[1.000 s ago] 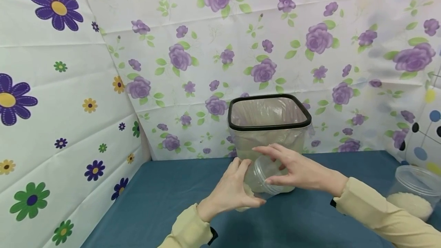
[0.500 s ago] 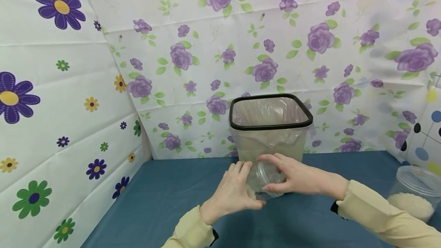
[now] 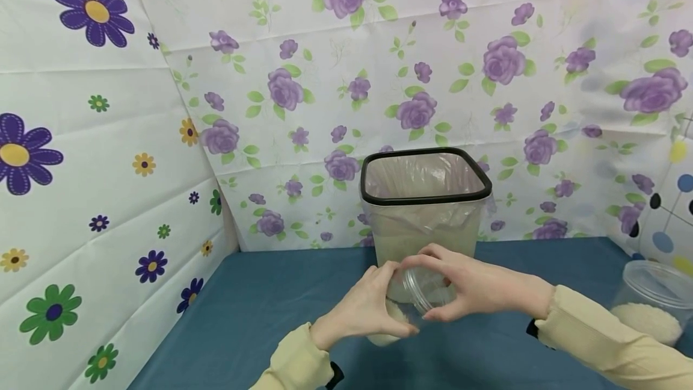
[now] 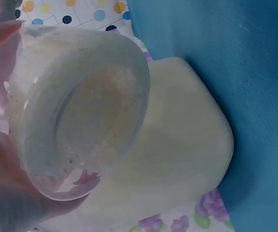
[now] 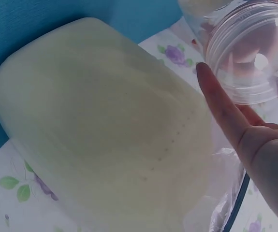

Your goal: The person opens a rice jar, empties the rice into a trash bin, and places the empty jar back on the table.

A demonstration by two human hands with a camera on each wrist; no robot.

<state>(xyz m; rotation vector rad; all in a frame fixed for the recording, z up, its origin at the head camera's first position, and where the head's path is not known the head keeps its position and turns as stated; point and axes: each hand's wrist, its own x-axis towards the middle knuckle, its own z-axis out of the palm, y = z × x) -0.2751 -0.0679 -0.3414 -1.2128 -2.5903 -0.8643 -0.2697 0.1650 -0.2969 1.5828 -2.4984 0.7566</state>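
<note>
A clear plastic jar [image 3: 399, 291] with whitish grains inside is tilted on its side in front of the bin. My left hand [image 3: 360, 306] grips its body, thumb underneath and fingers over the top. Its round base [image 4: 90, 116] faces the left wrist camera. With fingers and thumb curved about the rim, my right hand [image 3: 468, 281] holds the jar's clear ridged screw lid [image 3: 430, 287]. In the right wrist view the lid [image 5: 252, 55] sits on the jar's mouth; how tight it is cannot be seen.
Behind my hands stands a pale bin [image 3: 428, 230] with a black rim and a clear liner. A second clear jar [image 3: 649, 300], partly filled with whitish grains, is at the far right of the blue tabletop [image 3: 260, 312]. Flowered cloth [image 3: 325, 107] hangs behind.
My right hand first opened slightly away from the lid, then moved down onto its rim. The jar now tips a little lower, and its grains show beneath my left hand.
</note>
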